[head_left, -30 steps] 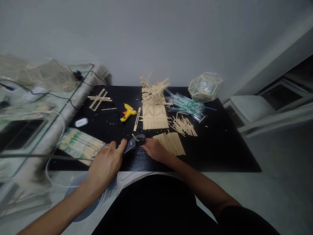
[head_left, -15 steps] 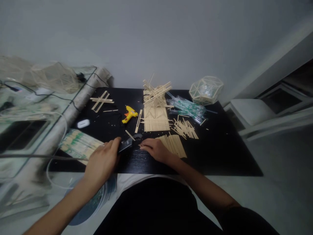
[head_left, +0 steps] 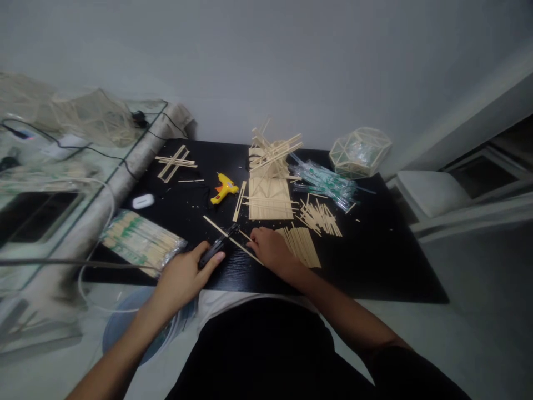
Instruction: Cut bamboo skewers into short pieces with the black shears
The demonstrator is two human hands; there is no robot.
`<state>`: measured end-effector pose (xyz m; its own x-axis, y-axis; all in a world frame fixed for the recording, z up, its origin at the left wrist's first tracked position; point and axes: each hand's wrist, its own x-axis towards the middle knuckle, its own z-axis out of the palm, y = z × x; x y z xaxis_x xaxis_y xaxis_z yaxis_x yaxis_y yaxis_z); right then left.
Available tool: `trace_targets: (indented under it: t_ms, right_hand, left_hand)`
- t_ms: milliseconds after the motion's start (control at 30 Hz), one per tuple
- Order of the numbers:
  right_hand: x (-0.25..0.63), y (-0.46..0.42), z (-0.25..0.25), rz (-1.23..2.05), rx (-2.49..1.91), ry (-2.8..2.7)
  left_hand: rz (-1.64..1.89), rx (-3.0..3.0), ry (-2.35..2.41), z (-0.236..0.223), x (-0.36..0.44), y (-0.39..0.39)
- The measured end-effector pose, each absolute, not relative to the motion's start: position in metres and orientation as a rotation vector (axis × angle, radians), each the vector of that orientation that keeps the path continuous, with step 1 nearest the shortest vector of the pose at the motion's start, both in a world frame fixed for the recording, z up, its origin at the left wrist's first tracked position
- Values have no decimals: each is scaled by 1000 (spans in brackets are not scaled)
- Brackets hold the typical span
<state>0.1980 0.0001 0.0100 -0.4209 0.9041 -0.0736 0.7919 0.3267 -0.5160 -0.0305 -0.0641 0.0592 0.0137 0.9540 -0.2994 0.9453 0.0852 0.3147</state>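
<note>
My left hand point(head_left: 189, 272) is wrapped round a black hand tool point(head_left: 214, 250) that looks like a cutter, its head pointing away from me to the right. A long thin wooden stick point(head_left: 241, 248) lies slantwise across the tool's head and runs toward my right hand point(head_left: 270, 250). The fingers of that hand are curled in a pinch on a second, shorter-looking wooden stick point(head_left: 245, 235), whose far end meets the tool's head. Right beside this hand lies a row of cut wooden sticks point(head_left: 303, 247).
A yellow glue gun point(head_left: 224, 189), a wooden board point(head_left: 270, 194) with stick structures, loose short sticks point(head_left: 320, 216) and plastic-wrapped packs point(head_left: 325, 183) share the black table point(head_left: 375, 255). A stick polyhedron point(head_left: 360, 153) stands back right. A bucket point(head_left: 112, 322) sits below, left.
My left hand has turned the tool, its head now further right and away from me. A long stick now crosses in front of my hands, and my right hand has shifted slightly.
</note>
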Motion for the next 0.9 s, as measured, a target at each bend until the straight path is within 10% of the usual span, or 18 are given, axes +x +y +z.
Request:
trace_targets:
  t_ms: [400,900]
  right_hand:
    - [197,-29,31,1570,-1232,-1627]
    - [219,-35,14,1482,-1160,-1485]
  left_hand:
    - [111,1843,1778,55,-14,-61]
    - [123,1939,1745,49,10,-55]
